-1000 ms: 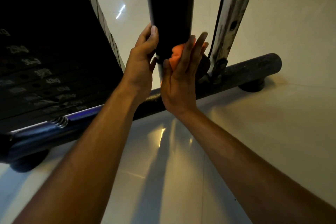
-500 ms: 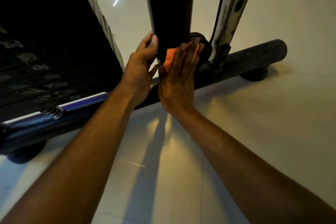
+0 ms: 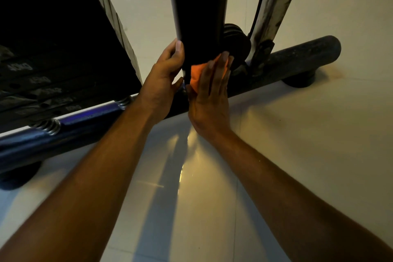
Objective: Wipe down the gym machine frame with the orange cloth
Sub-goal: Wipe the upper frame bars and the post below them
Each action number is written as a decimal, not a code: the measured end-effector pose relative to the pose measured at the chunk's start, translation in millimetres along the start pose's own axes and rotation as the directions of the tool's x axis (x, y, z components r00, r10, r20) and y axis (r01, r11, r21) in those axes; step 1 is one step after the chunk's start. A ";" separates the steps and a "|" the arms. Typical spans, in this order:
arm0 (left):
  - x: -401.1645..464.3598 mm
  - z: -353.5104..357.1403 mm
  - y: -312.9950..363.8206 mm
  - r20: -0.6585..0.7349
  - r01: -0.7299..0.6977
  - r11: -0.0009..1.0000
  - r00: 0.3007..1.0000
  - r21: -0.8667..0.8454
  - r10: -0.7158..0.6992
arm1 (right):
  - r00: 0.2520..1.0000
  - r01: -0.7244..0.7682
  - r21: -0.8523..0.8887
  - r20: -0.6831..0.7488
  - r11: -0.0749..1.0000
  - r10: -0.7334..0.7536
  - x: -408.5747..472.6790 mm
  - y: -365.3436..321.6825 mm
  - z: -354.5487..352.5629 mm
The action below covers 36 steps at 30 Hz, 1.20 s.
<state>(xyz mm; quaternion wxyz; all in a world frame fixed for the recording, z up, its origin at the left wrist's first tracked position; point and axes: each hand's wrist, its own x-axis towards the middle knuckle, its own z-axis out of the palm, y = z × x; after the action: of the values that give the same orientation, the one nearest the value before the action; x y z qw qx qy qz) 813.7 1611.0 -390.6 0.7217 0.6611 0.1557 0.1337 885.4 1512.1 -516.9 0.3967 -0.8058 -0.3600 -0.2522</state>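
Note:
The gym machine's dark upright post point(image 3: 200, 10) rises from a round base bar point(image 3: 297, 59) lying on the floor. My left hand point(image 3: 163, 78) grips the left side of the post near its foot, thumb on the front edge. My right hand point(image 3: 210, 93) presses the orange cloth point(image 3: 196, 74) flat against the bottom of the post, fingers straight and together. Most of the cloth is hidden under the palm.
A black weight stack point(image 3: 53, 38) with printed numbers fills the upper left, resting on springs point(image 3: 49, 126) above the blue-black base bar. A worn silver perforated upright point(image 3: 274, 6) stands right of the post, with a black pulley disc point(image 3: 238, 40) beside it. Glossy light floor tiles point(image 3: 297, 144) lie below.
Both hands have slid down the post towards the base bar, the cloth moving down with my right hand. The view has shifted slightly.

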 end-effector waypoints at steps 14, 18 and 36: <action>5.4 1.3 -16.9 0.006 0.010 1.000 1.000 0.005 -0.010 | 0.998 0.049 -0.019 0.042 0.999 -0.048 -19.7 17.9 6.1; 1.7 4.4 -25.0 0.014 0.002 1.000 1.000 0.023 -0.002 | 0.985 0.070 -0.098 0.163 0.993 -0.054 -49.8 34.4 7.3; 1.4 -6.2 -24.3 0.090 0.061 0.996 0.994 0.062 -0.066 | 0.998 -0.017 -0.020 -0.058 1.000 0.016 -2.7 -0.1 5.7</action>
<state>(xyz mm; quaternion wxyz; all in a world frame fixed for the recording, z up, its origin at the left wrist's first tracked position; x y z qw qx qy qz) 812.3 1615.0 -415.3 0.7121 0.6823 0.1471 0.0753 884.4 1515.8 -521.9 0.4009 -0.8051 -0.3392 -0.2757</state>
